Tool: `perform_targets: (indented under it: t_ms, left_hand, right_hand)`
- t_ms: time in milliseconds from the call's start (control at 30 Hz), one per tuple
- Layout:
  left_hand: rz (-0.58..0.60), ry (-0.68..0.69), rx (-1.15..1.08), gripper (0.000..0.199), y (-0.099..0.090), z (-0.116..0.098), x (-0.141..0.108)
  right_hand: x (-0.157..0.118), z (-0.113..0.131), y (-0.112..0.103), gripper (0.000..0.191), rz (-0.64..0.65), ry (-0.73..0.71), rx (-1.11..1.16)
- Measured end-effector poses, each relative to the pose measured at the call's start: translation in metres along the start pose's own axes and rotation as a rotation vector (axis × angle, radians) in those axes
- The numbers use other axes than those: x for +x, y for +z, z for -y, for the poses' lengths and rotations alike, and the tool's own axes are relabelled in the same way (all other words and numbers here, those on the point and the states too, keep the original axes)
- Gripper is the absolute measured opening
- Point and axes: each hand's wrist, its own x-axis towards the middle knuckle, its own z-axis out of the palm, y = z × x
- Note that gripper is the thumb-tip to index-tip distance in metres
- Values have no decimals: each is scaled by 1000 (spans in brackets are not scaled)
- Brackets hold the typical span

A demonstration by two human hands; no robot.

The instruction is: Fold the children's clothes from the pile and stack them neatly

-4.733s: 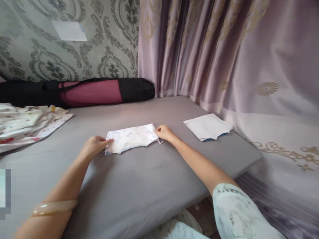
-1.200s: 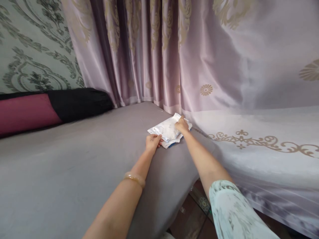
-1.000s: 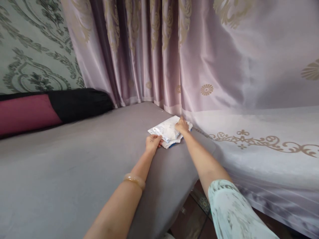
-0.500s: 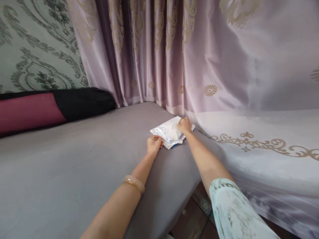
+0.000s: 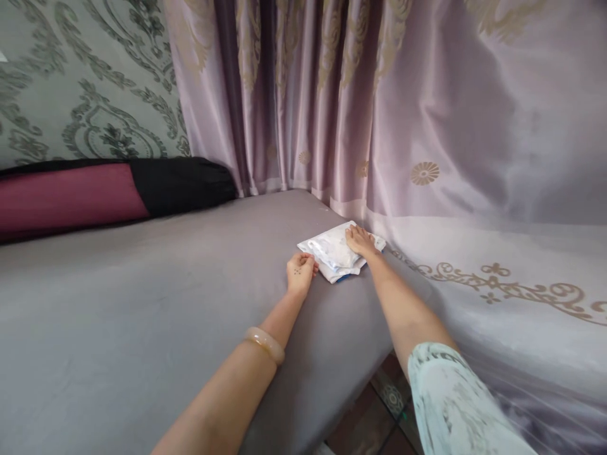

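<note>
A small stack of folded white cloth (image 5: 334, 248) lies near the far right corner of the bed, with a bit of blue showing along its lower edge. My left hand (image 5: 302, 270) is at the stack's near left edge, fingers curled in and pinching the cloth there. On top of the stack, toward its right side, my right hand (image 5: 361, 241) lies flat with its fingers stretched out. The cloth's exact kind cannot be made out.
A grey sheet (image 5: 142, 316) covers the bed. Along the wall lies a long black and maroon bolster (image 5: 184, 185). Mauve curtains (image 5: 450, 126) with gold patterns hang behind and to the right. Tiled floor (image 5: 374, 404) shows below the bed's edge.
My right hand's fingers have gone from curled on the cloth to spread flat on it. My left hand stays at the left edge. The view has shifted slightly left.
</note>
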Motion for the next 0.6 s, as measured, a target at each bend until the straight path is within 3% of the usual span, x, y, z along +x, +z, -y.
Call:
perform_targets:
  t_ms: [100,200,333,600]
  left_hand:
    - [-1,-2,-7,3,0,0,0]
    - [-7,-4,-11,3,1,-1,-1]
    - [-10,-11,-32,2,0,-3,-2]
    - [17,-40,-82,7,-3,-8,-3]
  right_hand:
    - [-8,14,-5,56,-12,-21,11]
    - [-26,37,-6,57,-31,-130,18]
    - [-51,62,3,59,51,-237,34]
    - [-56,65,18,58,28,-219,-24]
